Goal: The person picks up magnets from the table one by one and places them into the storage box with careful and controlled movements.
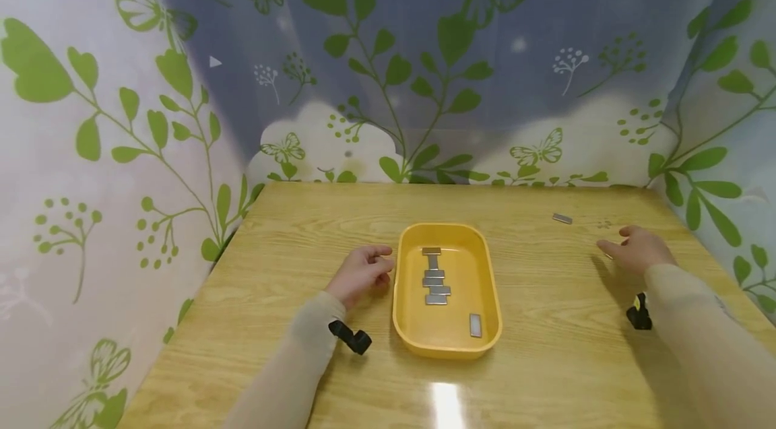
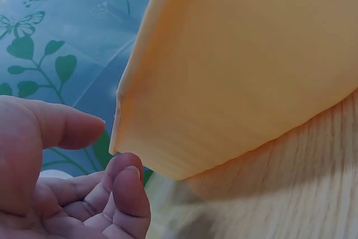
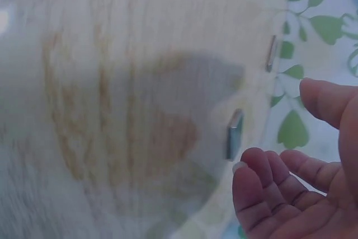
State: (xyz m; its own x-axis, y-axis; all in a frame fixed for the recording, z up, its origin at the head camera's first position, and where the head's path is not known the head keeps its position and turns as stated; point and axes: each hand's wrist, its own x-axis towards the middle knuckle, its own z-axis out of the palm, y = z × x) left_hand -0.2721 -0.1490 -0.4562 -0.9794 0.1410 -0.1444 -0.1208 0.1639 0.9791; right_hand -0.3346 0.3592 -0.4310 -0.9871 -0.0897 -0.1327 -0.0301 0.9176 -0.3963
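Observation:
Beside the left wall of a yellow tray point(image 1: 397, 294) is my left hand point(image 1: 360, 274). Its thumb and loosely bent fingers stand apart in the left wrist view, near the tray's rim point(image 2: 118, 104); whether a fingertip touches it I cannot tell. Over the table's right side reaches my right hand point(image 1: 642, 250), thumb and fingers parted with nothing between them. Just off its fingertips lies a small silver rectangular block point(image 3: 234, 135), mostly hidden by the hand in the head view. Another silver block point(image 1: 562, 219) rests farther back. Inside the tray, several such blocks point(image 1: 434, 282) form a column.
A single block point(image 1: 475, 325) with a pale face lies in the tray's near right corner. The wooden table point(image 1: 303, 213) ends at a patterned curtain point(image 1: 376, 79) behind and at both sides. Black wrist mounts point(image 1: 350, 337) jut from the sleeves.

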